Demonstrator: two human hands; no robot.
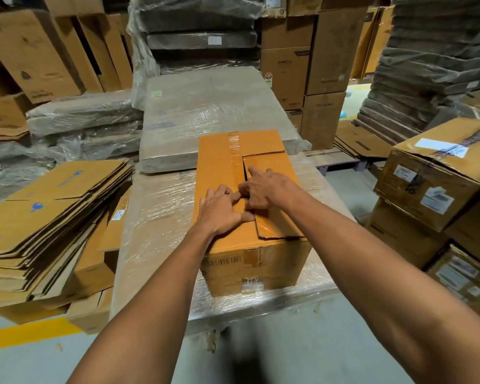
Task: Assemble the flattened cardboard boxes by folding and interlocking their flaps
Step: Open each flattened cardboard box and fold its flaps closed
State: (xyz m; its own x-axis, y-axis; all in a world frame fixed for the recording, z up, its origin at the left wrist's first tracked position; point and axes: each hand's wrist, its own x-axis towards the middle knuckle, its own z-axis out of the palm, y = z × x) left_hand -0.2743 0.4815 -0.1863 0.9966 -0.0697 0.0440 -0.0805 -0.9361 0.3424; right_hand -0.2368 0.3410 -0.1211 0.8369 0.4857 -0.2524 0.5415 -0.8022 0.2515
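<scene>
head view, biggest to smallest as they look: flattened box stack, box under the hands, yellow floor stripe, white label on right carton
1. stack of flattened brown cardboard boxes and orange-brown cardboard box: about equal, not ranked
2. yellow floor stripe
3. white paper label

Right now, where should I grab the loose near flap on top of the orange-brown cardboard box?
Probably the taped cardboard flap at its near edge, pinched from your side: that edge sits lifted off the front rim of the orange-brown cardboard box, leaving a gap for fingers.
</scene>
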